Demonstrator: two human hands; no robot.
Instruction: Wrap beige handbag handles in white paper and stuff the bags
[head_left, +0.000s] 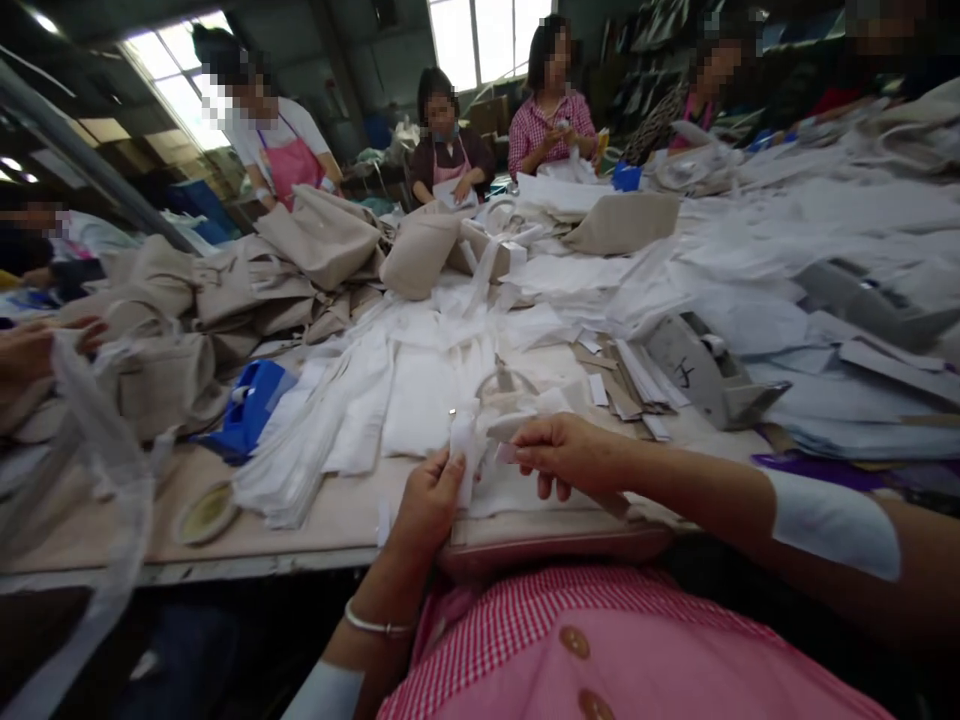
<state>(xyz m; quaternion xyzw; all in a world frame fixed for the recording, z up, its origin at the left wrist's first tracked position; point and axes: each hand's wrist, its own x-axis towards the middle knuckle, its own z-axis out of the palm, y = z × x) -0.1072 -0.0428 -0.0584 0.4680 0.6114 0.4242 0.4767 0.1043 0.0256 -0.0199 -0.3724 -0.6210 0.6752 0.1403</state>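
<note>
My left hand (429, 500) is closed around a narrow white-wrapped strip (463, 450), held upright near the table's front edge. A small shiny metal piece shows at the strip's top end. To its right, my right hand (559, 455) pinches a small pale piece of tape or paper (505, 453) between thumb and fingertips, apart from the strip. Under and behind the hands lies a bag with a light handle (510, 383), partly hidden by white wrapping. Stacked white sheets (424, 400) are spread just beyond my left hand.
A blue tape dispenser (255, 405) stands at left, near a tape roll (206, 513). Grey dispensers (705, 370) sit at right. Beige bags (322, 235) pile up behind. Several people work across the table; a co-worker's hand (45, 345) holds a translucent strip at far left.
</note>
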